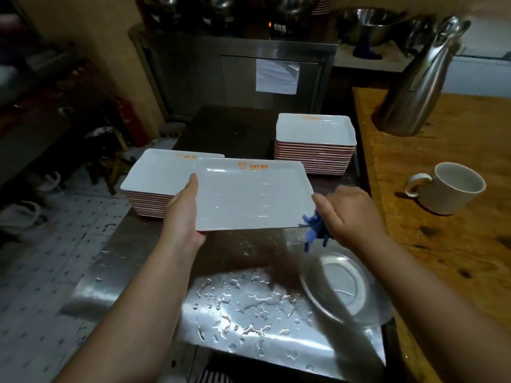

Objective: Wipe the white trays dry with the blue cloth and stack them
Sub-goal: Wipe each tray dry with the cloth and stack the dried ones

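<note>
Above a water-beaded steel counter (154,275), two stacks of white trays (315,145) stand apart, one at left, one farther back at right. A single tray (249,197) is held level between them, just over the left stack (154,183). The left hand (182,211) grips its near-left edge, thumb on top; the right hand (348,214) pinches the right edge along with a bunched blue cloth (315,228). The tray looks stiff, light and likely slick when wet, so opposite rims seem the surest hold.

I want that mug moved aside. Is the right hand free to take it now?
Probably not yet: the right hand grips the blue cloth and the held tray; the path to the mug looks clear.
</note>
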